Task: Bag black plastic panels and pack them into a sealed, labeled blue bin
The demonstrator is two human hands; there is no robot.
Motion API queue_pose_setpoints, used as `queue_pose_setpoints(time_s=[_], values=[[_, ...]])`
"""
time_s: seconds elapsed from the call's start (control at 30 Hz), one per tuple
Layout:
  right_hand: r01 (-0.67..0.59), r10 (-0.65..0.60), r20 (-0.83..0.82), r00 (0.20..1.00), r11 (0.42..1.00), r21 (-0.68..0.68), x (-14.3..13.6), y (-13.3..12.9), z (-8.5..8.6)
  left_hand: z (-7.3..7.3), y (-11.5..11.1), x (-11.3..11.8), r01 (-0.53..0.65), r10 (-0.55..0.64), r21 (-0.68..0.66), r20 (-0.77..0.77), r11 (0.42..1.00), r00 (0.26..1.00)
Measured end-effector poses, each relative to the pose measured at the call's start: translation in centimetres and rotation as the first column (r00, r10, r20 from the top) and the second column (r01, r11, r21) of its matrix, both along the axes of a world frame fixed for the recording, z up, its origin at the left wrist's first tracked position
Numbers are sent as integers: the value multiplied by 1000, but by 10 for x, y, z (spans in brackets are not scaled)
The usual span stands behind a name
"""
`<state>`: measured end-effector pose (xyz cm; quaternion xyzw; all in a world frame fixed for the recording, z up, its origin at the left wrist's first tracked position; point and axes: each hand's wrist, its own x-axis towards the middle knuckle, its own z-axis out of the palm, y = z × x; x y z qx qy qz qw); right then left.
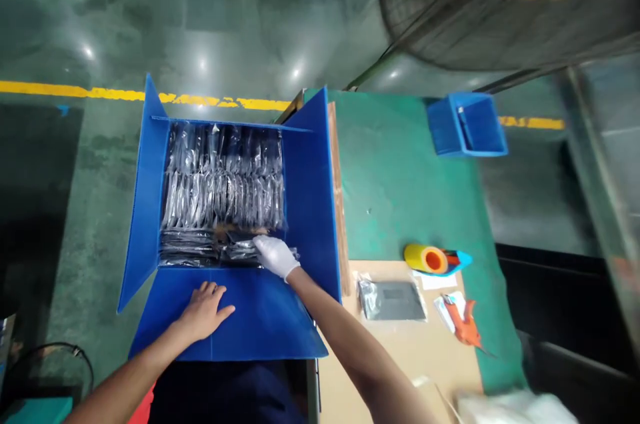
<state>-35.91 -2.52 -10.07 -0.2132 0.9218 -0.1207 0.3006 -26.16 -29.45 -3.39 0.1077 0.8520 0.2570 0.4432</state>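
A blue corrugated-plastic box (303, 191) stands with its flaps spread outward. Dark flat items in clear plastic bags (225, 201) are packed on edge in two rows at the back, while flatter stacks fill the front. My right hand (276, 256), in a white glove, reaches into the front right part, its fingers closed at a bagged dark packet (243, 251); the fingertips are partly hidden. My bare left hand (204, 311) lies on the front flap (250, 324) with its fingers spread, holding nothing.
On the green-topped table (400, 191) to the right are a blue bin (470, 124), a yellow tape roll (425, 259), an orange-handled tool (463, 323) and one bagged dark packet (393, 299) on cardboard. A large fan (510, 4) overhangs the upper right.
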Motion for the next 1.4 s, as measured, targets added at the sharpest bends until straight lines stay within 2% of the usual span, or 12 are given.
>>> queue_pose_setpoints(time_s=[0.17, 0.37, 0.5, 0.6, 0.73, 0.87, 1.0, 1.13, 1.17, 1.23, 1.33, 1.4], values=[[-33, 32, 27, 999, 999, 40, -11, -9, -36, -6, -6, 28, -3, 3, -4, -3, 1000, 1000], [-66, 64, 27, 998, 993, 95, -26, -31, -68, -9, -6, 32, -38, 39, 22, -37, 999, 999], [-52, 48, 33, 998, 989, 135, -25, -39, -76, -7, -7, 31, -34, 35, 28, -12, 999, 999], [-52, 44, 63, 997, 989, 140, -22, -43, -70, -5, -8, 31, -22, 23, 32, -37, 999, 999], [-34, 18, 112, 994, 989, 143, -22, -46, -50, 0, -10, 23, -23, 29, 61, -102, 998, 994], [33, -52, 144, 988, 991, 130, -20, -50, -16, 19, -9, -3, 2, 17, 107, -174, 994, 985], [103, -110, 146, 983, 993, 52, -5, -46, 39, 43, 5, -35, 61, -12, 154, -301, 986, 954], [219, -215, 40, 976, 965, -147, 39, -15, 109, 60, 30, -65, 158, -99, 118, -398, 980, 912], [294, -301, 9, 954, 923, -247, 55, -3, 126, 65, 39, -71, 185, -117, 124, -422, 975, 899], [485, -563, -26, 826, 734, -475, 94, 23, 153, 78, 62, -82, 230, -120, 178, -479, 957, 870], [686, -907, 7, 420, 312, -657, 155, 65, 175, 103, 119, -91, 294, -66, 333, -555, 896, 829], [749, -991, 64, 115, 44, -661, 194, 94, 174, 116, 173, -87, 367, -67, 427, -572, 826, 817]])
